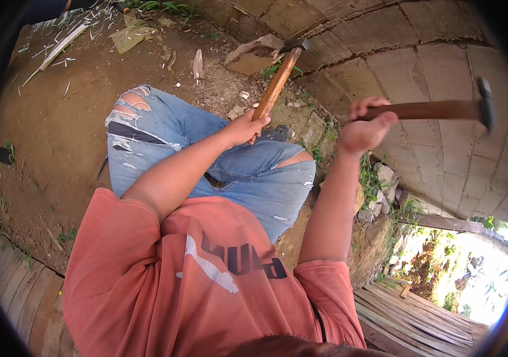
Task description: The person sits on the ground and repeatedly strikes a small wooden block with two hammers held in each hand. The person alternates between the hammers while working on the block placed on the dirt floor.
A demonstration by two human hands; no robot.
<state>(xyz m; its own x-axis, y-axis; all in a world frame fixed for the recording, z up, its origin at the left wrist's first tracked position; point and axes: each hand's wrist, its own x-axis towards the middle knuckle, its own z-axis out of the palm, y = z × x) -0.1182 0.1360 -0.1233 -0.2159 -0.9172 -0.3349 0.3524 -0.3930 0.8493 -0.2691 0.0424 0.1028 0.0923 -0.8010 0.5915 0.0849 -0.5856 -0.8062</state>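
My left hand is closed round the lower end of a light wooden handle. The handle slants up and away over my knees, and a dark metal head sits on its far end, beside a stone block. I cannot tell whether this tool is a hammer or a hatchet. Raised to the right, my right hand grips a hammer by its dark brown handle. That hammer lies roughly level in the air, its metal head pointing right and slightly blurred. The two tools are apart.
A broken stone block lies by the base of a block wall. Wood shavings and chips litter the dirt floor. Several stones and weeds line the right. Wooden planks lie at lower right, near a bright opening.
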